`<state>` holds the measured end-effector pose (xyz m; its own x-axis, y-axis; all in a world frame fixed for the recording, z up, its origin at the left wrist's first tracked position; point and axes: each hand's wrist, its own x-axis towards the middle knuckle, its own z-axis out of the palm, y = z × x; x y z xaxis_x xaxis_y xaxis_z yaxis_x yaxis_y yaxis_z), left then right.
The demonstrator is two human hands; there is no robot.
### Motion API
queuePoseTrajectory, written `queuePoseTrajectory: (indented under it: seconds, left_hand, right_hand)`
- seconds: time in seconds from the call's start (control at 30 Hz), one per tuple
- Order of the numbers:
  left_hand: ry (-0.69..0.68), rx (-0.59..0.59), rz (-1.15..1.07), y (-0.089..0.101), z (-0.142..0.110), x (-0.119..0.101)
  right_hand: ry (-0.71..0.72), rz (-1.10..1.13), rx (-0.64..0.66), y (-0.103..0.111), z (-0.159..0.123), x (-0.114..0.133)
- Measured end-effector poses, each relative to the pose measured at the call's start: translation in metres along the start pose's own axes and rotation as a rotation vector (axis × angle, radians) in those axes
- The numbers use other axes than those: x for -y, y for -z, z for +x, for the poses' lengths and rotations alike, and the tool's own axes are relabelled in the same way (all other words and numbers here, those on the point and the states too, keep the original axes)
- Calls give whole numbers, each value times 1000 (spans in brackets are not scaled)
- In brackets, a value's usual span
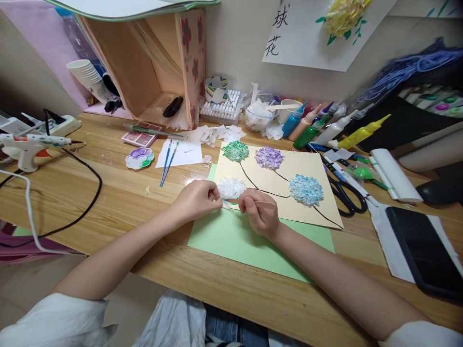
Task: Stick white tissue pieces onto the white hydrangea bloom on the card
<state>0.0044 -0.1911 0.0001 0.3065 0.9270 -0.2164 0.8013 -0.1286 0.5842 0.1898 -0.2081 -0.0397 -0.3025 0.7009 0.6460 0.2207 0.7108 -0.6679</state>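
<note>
My right hand [259,212] is closed around a flat wooden stick [265,205], whose thin end points left to the lower edge of a white paper flower [232,187]. At that same edge my left hand [198,200] pinches a small white paper scrap [226,204]. The white flower sits on the left side of a cream card [264,182]. A green flower [235,151], a purple flower [269,157] and a blue flower [306,190] are on the card too, with black stem lines. Light green paper [249,246] lies under the card.
Two thin brushes [169,164] and a paint palette [139,158] lie left of the card. Torn white paper [217,135] and paint bottles [318,126] stand behind. Scissors [347,195] and a phone [425,248] lie right; a glue gun [32,147] with cables is far left.
</note>
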Motion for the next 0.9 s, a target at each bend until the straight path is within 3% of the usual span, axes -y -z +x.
queuePoseTrajectory:
  seconds: [0.4,0.7,0.9]
  left_hand:
    - [-1,14,31,0,2,2]
    - [18,20,28,18,9,20]
    - [76,82,-17,21,12,23]
  right_hand:
    - [-29,-129,47,-2,5,3]
    - [-241,-102,5,-9,16,-1]
    - [-123,-5,-49,-7,6,-2]
